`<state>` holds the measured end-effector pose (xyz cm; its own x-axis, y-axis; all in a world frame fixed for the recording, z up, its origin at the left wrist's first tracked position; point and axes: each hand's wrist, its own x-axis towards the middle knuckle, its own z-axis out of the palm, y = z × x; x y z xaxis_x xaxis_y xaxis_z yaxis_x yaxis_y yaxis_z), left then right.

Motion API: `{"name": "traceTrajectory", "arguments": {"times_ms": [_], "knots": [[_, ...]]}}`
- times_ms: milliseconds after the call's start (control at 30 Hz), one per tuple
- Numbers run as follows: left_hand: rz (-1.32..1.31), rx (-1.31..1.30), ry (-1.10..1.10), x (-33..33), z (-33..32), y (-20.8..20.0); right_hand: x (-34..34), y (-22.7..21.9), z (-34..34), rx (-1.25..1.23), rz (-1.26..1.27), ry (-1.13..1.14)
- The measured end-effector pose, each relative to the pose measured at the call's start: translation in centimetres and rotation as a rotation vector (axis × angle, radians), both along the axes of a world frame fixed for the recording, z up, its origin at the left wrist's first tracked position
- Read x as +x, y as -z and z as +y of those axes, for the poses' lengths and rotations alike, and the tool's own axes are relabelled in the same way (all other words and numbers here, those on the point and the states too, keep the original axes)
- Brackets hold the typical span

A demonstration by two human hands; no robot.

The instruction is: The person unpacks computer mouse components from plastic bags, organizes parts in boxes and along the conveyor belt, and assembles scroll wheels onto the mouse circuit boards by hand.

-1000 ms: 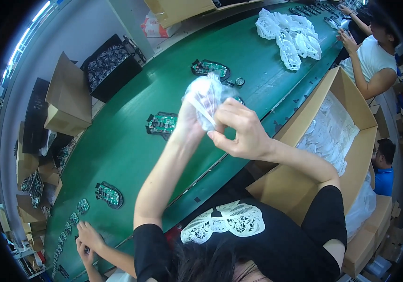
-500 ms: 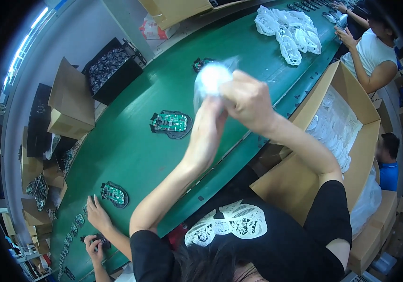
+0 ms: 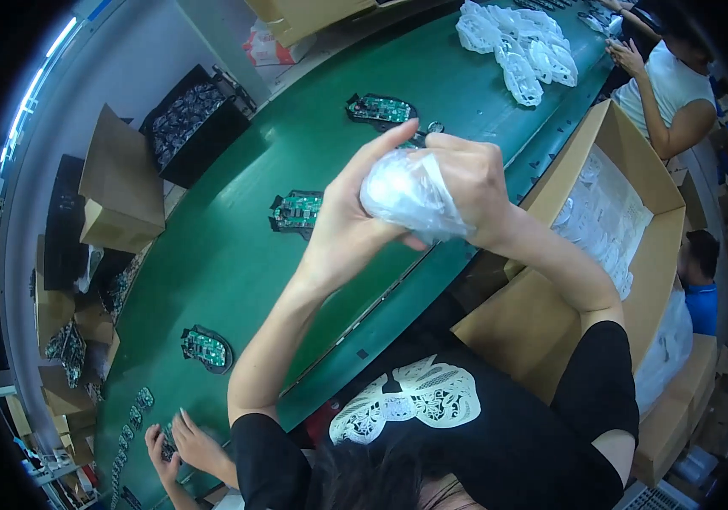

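In front of me, over the green surface, my left hand (image 3: 348, 212) is cupped around a crumpled clear plastic bag (image 3: 410, 191), its thumb and fingers along the near and far sides. My right hand (image 3: 478, 174) is closed against the bag's right side, fingers curled. Whatever is inside the bag looks whitish and shiny, but I cannot make it out. By the right fingertips shows a small dark piece with a round end (image 3: 434, 127); whether it is held is unclear. Beyond the hands lies a green circuit board in a black shell (image 3: 381, 109). Another board in a shell (image 3: 296, 211) is partly hidden by my left hand.
The green conveyor belt (image 3: 236, 255) carries another board in a shell (image 3: 206, 348) and a white plastic pile (image 3: 521, 51). A cardboard box (image 3: 508, 331) with white parts stands at my right. A co-worker's hands (image 3: 181, 446) are at lower left; another person (image 3: 674, 93) sits at upper right.
Both hands and the plastic bag have come nearer to me. My left hand has opened out around the bag. The far board is less covered; the co-worker's hands have come together.
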<state>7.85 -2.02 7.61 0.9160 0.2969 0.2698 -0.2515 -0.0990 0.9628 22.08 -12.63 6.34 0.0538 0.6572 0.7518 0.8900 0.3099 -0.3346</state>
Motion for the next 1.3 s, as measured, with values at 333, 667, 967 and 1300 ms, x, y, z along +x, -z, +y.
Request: {"name": "traceTrajectory", "arguments": {"times_ms": [333,667,967,1300], "knots": [[-0.162,0.866,0.046,0.0,1.0,-2.0,4.1,-3.4,-6.6,-0.616,1.085,-0.477],[0.172,0.523,-0.029,2.4,-3.0,-2.2,-1.3,-2.3,-8.7,-0.07,-0.446,0.447],[0.297,-0.177,0.645,7.0,-11.6,-2.0,-10.2,-1.3,-16.8,-0.085,-0.386,1.009],[0.309,0.158,0.929,6.2,-15.2,-2.2,-1.6,-3.3,-43.5,0.211,0.424,1.711]]}}
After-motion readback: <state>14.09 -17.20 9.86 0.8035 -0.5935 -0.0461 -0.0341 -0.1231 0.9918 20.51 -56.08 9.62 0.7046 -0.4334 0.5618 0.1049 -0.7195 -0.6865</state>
